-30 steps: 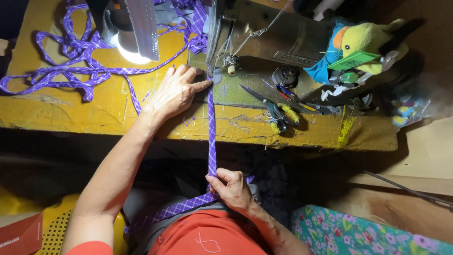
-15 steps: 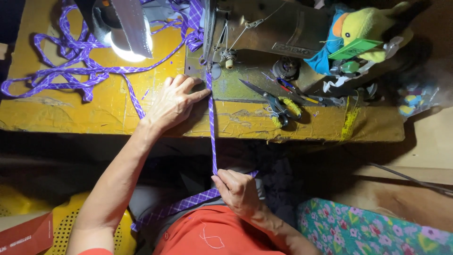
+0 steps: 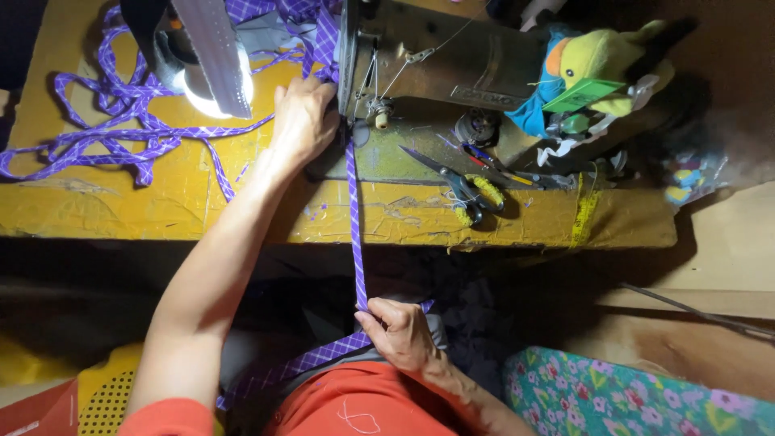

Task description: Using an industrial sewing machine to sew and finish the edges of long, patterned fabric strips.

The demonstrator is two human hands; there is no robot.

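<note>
A narrow purple checked fabric strip (image 3: pixel 353 226) runs taut from the needle area of the sewing machine (image 3: pixel 436 56) down over the yellow table edge. My right hand (image 3: pixel 400 329) pinches this strip below the table, near my lap. My left hand (image 3: pixel 300 121) lies flat on the table beside the machine's presser foot, fingers pressing on the strip where it enters the machine. More of the sewn strip lies in a tangled pile (image 3: pixel 105 121) at the far left of the table.
A bright lamp (image 3: pixel 211 69) hangs over the table left of the machine. Scissors with yellow handles (image 3: pixel 464 190) lie right of the needle. A yellow-green plush toy (image 3: pixel 601 60) sits at the machine's right end. Floral fabric (image 3: pixel 630 400) is at lower right.
My left hand has slid further along the table toward the machine's needle. The right hand stays on the strip below the table edge.
</note>
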